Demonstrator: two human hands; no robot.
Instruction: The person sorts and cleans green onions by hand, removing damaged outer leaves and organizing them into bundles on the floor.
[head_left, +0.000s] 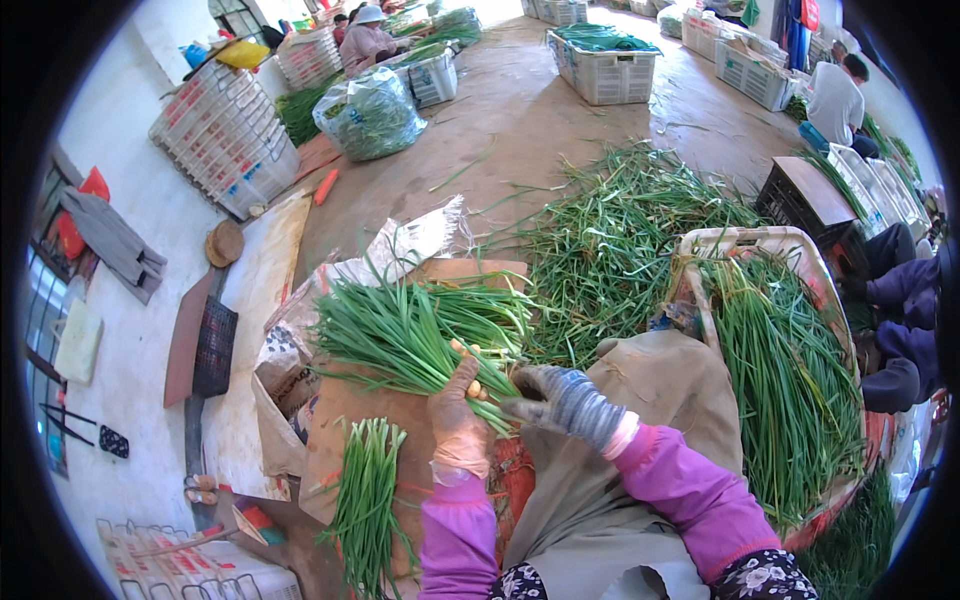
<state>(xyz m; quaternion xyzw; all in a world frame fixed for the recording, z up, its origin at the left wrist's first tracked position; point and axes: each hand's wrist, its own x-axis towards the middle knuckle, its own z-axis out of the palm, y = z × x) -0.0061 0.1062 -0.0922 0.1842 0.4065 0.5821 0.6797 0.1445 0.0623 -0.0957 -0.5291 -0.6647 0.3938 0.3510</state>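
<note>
A bunch of green chives (pixel 385 325) lies across my left hand (pixel 458 415), whose fingers are wrapped round it near the stalk ends. Tan covers sit on some of those fingertips. My right hand (pixel 570 400), in a grey knitted glove, is closed at the stalk ends just right of the left hand; its fingertips are partly hidden. A neat second bunch of chives (pixel 368 500) rests on the brown board (pixel 335 420) to the left of my left forearm. A grey-brown cloth (pixel 665 390) covers my lap.
A loose heap of green leaves (pixel 630 235) spreads ahead. At right stands a pale crate (pixel 775 240) full of long chives. Stacked white crates (pixel 225 130) and a filled clear bag (pixel 370 115) stand far left. Other people sit at the far left and on the right.
</note>
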